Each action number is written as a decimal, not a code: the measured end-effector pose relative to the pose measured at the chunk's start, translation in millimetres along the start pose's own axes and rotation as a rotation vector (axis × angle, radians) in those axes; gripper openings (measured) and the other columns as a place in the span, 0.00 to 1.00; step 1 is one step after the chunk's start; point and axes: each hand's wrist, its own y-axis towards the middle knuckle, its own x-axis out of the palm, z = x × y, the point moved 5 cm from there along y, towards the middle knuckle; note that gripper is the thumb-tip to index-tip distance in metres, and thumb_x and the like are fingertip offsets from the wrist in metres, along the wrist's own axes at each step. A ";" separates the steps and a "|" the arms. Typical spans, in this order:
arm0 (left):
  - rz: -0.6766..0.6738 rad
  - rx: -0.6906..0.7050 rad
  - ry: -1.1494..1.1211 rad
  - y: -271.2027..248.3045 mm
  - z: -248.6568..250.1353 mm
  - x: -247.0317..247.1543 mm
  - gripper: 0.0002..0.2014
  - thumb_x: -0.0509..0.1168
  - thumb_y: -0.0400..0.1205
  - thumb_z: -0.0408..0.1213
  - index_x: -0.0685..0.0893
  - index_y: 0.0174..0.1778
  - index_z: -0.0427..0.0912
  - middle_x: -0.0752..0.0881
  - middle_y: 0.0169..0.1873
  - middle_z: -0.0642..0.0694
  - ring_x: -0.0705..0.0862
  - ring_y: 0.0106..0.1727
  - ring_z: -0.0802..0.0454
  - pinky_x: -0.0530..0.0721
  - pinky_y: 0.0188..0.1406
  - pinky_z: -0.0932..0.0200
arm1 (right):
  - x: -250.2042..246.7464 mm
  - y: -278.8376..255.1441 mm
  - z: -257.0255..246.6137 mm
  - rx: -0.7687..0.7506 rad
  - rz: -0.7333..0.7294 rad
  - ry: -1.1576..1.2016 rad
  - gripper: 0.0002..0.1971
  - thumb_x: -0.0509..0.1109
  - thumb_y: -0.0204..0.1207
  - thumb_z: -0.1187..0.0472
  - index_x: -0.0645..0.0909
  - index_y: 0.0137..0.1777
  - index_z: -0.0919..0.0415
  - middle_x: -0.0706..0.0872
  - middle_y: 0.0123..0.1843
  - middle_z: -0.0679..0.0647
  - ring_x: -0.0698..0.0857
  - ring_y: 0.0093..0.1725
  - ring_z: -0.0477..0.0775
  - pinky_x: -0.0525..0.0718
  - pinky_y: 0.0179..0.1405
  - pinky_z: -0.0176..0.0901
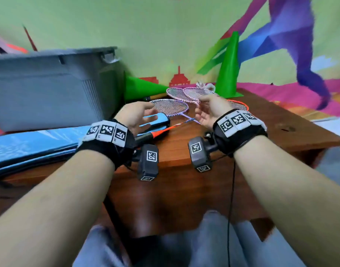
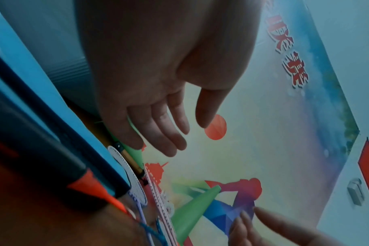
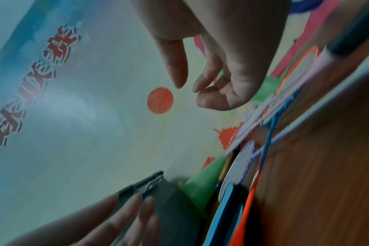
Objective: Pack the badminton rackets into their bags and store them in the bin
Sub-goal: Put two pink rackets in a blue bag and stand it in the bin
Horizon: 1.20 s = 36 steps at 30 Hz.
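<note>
Several badminton rackets lie on the brown wooden table (image 1: 281, 132): a purple-framed one (image 1: 170, 106), two pink-framed ones (image 1: 181, 94) behind it, and an orange one with a black handle (image 1: 155, 134) whose head (image 1: 240, 106) shows past my right wrist. Blue racket bags (image 1: 36, 143) lie flat at the left, under the grey bin (image 1: 49, 87). My left hand (image 1: 138, 114) hovers above the bag's end with straight fingers (image 2: 169, 133), holding nothing. My right hand (image 1: 207, 108) floats over the rackets with loosely bent fingers (image 3: 211, 86), empty.
A green cone (image 1: 229, 68) stands upright at the table's far edge and another (image 1: 142, 87) lies on its side beside the bin. A shuttlecock (image 1: 204, 86) sits behind the pink rackets. A colourful wall mural rises right behind the table. My knees are below the front edge.
</note>
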 end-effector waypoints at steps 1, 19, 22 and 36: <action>-0.006 -0.004 -0.002 -4.0 -2.0 8.2 0.04 0.60 0.84 0.40 0.78 0.44 0.49 0.85 0.38 0.53 0.84 0.39 0.58 0.75 0.42 0.59 | -8.2 -2.8 -6.7 -0.024 0.017 -0.028 0.10 0.62 0.80 0.62 0.74 0.36 0.57 0.75 0.32 0.50 0.75 0.29 0.46 0.75 0.27 0.36; 0.055 -0.008 -0.276 53.9 -51.0 79.6 0.08 0.63 0.83 0.45 0.80 0.43 0.46 0.84 0.33 0.50 0.78 0.19 0.62 0.68 0.20 0.67 | -73.2 21.6 -48.1 0.056 0.141 -1.515 0.18 0.71 0.77 0.55 0.82 0.61 0.65 0.78 0.70 0.57 0.80 0.65 0.59 0.76 0.55 0.41; 0.010 -0.039 -0.361 65.9 -71.5 89.8 0.10 0.60 0.85 0.43 0.79 0.41 0.44 0.83 0.35 0.48 0.83 0.27 0.60 0.74 0.26 0.67 | -90.0 36.8 -27.7 0.155 0.166 -1.465 0.23 0.73 0.75 0.57 0.79 0.66 0.69 0.80 0.70 0.60 0.80 0.67 0.60 0.78 0.56 0.42; -0.023 -0.071 -0.558 72.3 -88.8 81.4 0.06 0.57 0.85 0.34 0.78 0.46 0.41 0.83 0.41 0.43 0.85 0.44 0.51 0.82 0.49 0.62 | -98.6 64.9 -3.0 0.107 0.347 -1.666 0.20 0.66 0.79 0.59 0.75 0.67 0.69 0.80 0.68 0.62 0.81 0.66 0.60 0.79 0.63 0.46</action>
